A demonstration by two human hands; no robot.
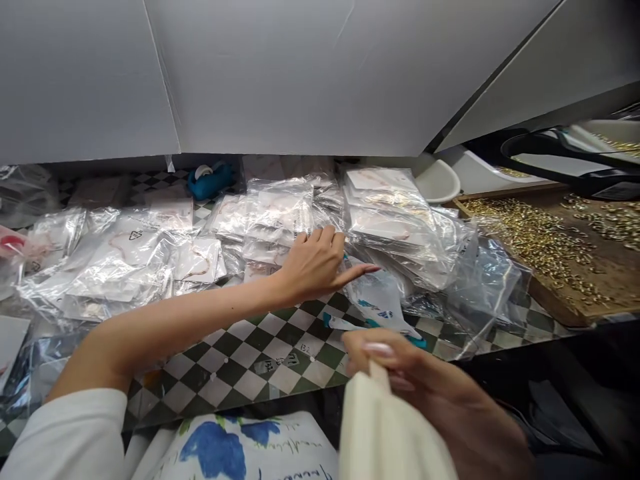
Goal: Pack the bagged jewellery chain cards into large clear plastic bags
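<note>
My left hand (320, 267) reaches across the table, palm down, fingers resting on clear plastic bags (280, 213) that hold white cards. Its thumb is stretched out over a white-and-teal soft packet (383, 297). What lies under the palm is hidden. Nearer to me, my right hand (400, 373) is closed, thumb and fingers pinching the narrow end of a cream-coloured, blurred, cloth-like piece (385, 433). I cannot tell exactly what this piece is. A stack of bagged cards (390, 207) stands just beyond the packet.
More bagged cards with thin chains (120, 260) cover the left side. A blue tape dispenser (213, 180) sits at the back. A wooden tray (595, 308) on the right carries gold-coloured small metal pieces. White panels (300, 80) rise behind the checkered table (245, 360).
</note>
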